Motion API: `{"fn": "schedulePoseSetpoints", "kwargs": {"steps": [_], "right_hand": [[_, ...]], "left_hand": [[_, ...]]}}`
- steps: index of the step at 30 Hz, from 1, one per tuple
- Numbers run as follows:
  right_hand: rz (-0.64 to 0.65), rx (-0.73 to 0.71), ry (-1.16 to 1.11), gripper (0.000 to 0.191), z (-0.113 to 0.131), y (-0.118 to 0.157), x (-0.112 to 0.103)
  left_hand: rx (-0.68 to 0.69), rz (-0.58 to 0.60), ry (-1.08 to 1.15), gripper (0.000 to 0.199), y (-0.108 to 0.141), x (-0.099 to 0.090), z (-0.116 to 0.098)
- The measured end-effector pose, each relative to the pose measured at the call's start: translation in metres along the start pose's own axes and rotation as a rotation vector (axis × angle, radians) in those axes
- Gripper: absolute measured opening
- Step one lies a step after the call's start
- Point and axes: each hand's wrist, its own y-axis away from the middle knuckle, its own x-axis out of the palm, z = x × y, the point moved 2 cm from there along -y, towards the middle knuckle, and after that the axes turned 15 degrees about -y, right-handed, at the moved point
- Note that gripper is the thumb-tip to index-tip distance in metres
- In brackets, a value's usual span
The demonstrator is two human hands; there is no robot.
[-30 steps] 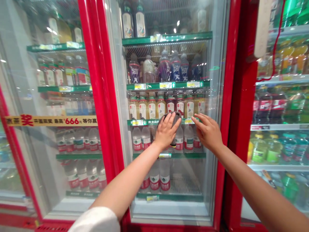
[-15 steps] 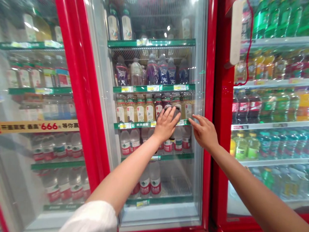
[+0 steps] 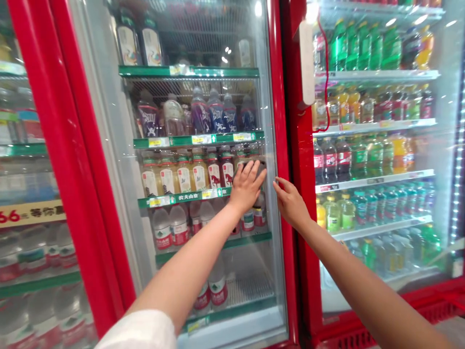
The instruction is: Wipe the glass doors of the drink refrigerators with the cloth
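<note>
My left hand (image 3: pixel 248 186) presses a dark grey cloth (image 3: pixel 260 168) against the glass door (image 3: pixel 250 271) of the red-framed drinks cooler. Its fingers lie outstretched over the cloth, which is mostly hidden beneath them. To the right, my right hand (image 3: pixel 290 199) is beside the door's red frame (image 3: pixel 281 145), fingers loosely extended and holding nothing. Whether those fingertips touch the glass I cannot tell. Behind the glass near my left hand stand juice bottles (image 3: pixel 199 172) on a green-edged shelf (image 3: pixel 185 197), with red-labelled water bottles (image 3: pixel 179 225) below.
Another cooler (image 3: pixel 378 232) on the right holds rows of coloured drinks. A white box-shaped device (image 3: pixel 307 63) with a red cord (image 3: pixel 328 97) is fixed between the coolers. Further left is a red door frame (image 3: pixel 78 160) and a yellow banner (image 3: pixel 32 212).
The view has turned to the right, showing more of the right-hand cooler. Both hands keep nearly the same pose, my left still on the cloth at the glass.
</note>
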Motion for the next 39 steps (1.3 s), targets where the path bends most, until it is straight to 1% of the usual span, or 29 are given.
{"fn": "schedulePoseSetpoints", "kwargs": {"steps": [2, 3, 4, 5, 6, 7, 9, 10, 11, 13, 15, 16, 17, 19, 20, 21, 22, 23, 25, 26, 28, 29, 30, 32, 34, 35, 37, 39], "right_hand": [[0.006, 0.012, 0.002, 0.055, -0.003, 0.004, -0.003], [0.014, 0.021, -0.001, 0.054, -0.004, 0.005, -0.005], [0.020, 0.031, -0.005, 0.054, -0.005, 0.006, -0.006], [0.023, 0.041, -0.010, 0.053, -0.006, 0.006, -0.008], [0.021, 0.048, -0.015, 0.053, -0.006, 0.005, -0.010], [0.013, 0.051, -0.020, 0.053, -0.006, 0.005, -0.012], [-0.012, 0.046, -0.027, 0.054, -0.006, 0.003, -0.017], [-0.023, 0.040, -0.029, 0.055, -0.006, 0.003, -0.021], [-0.030, 0.034, -0.028, 0.056, -0.007, 0.003, -0.024], [-0.041, 0.026, -0.025, 0.059, -0.008, 0.005, -0.032], [-0.050, 0.029, -0.021, 0.059, -0.010, 0.009, -0.039], [-0.054, 0.033, -0.017, 0.058, -0.011, 0.011, -0.043], [-0.058, 0.039, -0.012, 0.056, -0.012, 0.013, -0.046], [-0.067, 0.050, -0.003, 0.055, -0.014, 0.016, -0.051], [-0.074, 0.052, -0.001, 0.055, -0.015, 0.016, -0.054], [-0.081, 0.051, 0.001, 0.055, -0.016, 0.016, -0.056], [-0.086, 0.049, 0.003, 0.056, -0.017, 0.015, -0.058], [-0.091, 0.045, 0.006, 0.056, -0.017, 0.014, -0.059], [-0.097, 0.038, 0.017, 0.055, -0.017, 0.012, -0.063], [-0.100, 0.035, 0.024, 0.054, -0.016, 0.010, -0.065], [-0.108, 0.034, 0.036, 0.053, -0.014, 0.008, -0.067], [-0.112, 0.035, 0.039, 0.052, -0.012, 0.006, -0.068], [-0.113, 0.038, 0.039, 0.052, -0.010, 0.004, -0.068], [-0.107, 0.043, 0.035, 0.053, -0.006, -0.004, -0.067], [-0.101, 0.051, 0.036, 0.053, -0.002, -0.014, -0.066], [-0.102, 0.056, 0.041, 0.053, 0.000, -0.020, -0.066], [-0.112, 0.062, 0.054, 0.053, 0.004, -0.030, -0.066], [-0.115, 0.055, 0.066, 0.053, 0.007, -0.035, -0.068]], "left_hand": [[0.193, -0.023, 0.013, 0.055, 0.032, 0.000, -0.005], [0.269, -0.035, 0.017, 0.052, 0.046, 0.000, -0.005], [0.313, -0.037, 0.012, 0.049, 0.055, 0.000, -0.005], [0.351, -0.038, 0.008, 0.047, 0.059, 0.001, -0.004], [0.379, -0.033, 0.004, 0.046, 0.058, 0.002, -0.004], [0.402, -0.027, 0.003, 0.044, 0.051, 0.004, -0.005], [0.436, -0.019, 0.016, 0.040, 0.026, 0.007, -0.009], [0.430, -0.018, 0.022, 0.040, 0.011, 0.008, -0.011], [0.391, -0.023, 0.020, 0.040, -0.002, 0.009, -0.013], [0.228, -0.043, -0.008, 0.046, -0.019, 0.011, -0.017], [0.069, -0.074, -0.047, 0.052, -0.017, 0.013, -0.023], [0.047, -0.092, -0.058, 0.053, -0.012, 0.014, -0.028], [0.080, -0.107, -0.058, 0.051, -0.006, 0.017, -0.034], [0.239, -0.123, -0.037, 0.044, -0.001, 0.021, -0.045], [0.313, -0.122, -0.025, 0.041, -0.004, 0.024, -0.049], [0.356, -0.118, -0.014, 0.039, -0.012, 0.025, -0.051], [0.358, -0.113, -0.008, 0.038, -0.024, 0.026, -0.050], [0.321, -0.113, -0.005, 0.037, -0.039, 0.027, -0.048], [0.189, -0.123, -0.002, 0.037, -0.066, 0.026, -0.041], [0.121, -0.130, 0.000, 0.038, -0.075, 0.025, -0.038], [0.030, -0.141, 0.003, 0.042, -0.080, 0.024, -0.035], [0.025, -0.143, 0.006, 0.043, -0.078, 0.024, -0.035], [0.048, -0.140, 0.010, 0.043, -0.074, 0.024, -0.036], [0.141, -0.119, 0.019, 0.041, -0.068, 0.024, -0.038], [0.220, -0.086, 0.026, 0.038, -0.072, 0.023, -0.036], [0.225, -0.072, 0.027, 0.038, -0.078, 0.021, -0.032], [0.151, -0.058, 0.015, 0.041, -0.089, 0.016, -0.023], [0.012, -0.061, -0.011, 0.047, -0.090, 0.010, -0.014]]}}
